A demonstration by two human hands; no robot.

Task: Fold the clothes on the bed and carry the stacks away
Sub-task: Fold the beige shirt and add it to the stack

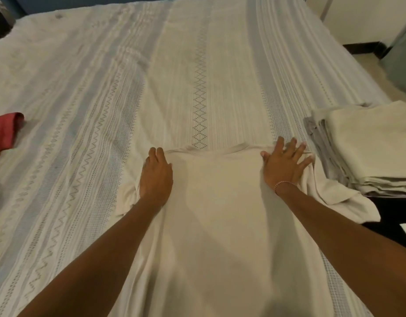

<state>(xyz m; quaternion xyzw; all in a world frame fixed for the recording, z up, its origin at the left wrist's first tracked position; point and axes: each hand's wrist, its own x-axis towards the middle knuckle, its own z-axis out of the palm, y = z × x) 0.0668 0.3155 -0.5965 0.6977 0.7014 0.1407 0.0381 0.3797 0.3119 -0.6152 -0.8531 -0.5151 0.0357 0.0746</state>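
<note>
Here, left hand (156, 177) flat on cream shirt (220, 213), right hand (285, 167) fingers splayed

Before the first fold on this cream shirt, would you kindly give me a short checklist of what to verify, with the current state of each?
1. cream shirt lying flat on the bed, collar away from the person: ok.
2. left hand flat on the shirt's left shoulder: ok.
3. right hand spread on the right shoulder: ok.
4. right sleeve smoothed out: not ok, it lies bunched beside the folded stack.
5. Room on the stack for one more piece: ok, its top is bare.
6. Shirt's lower hem straight: cannot tell, it runs out of view.
</note>
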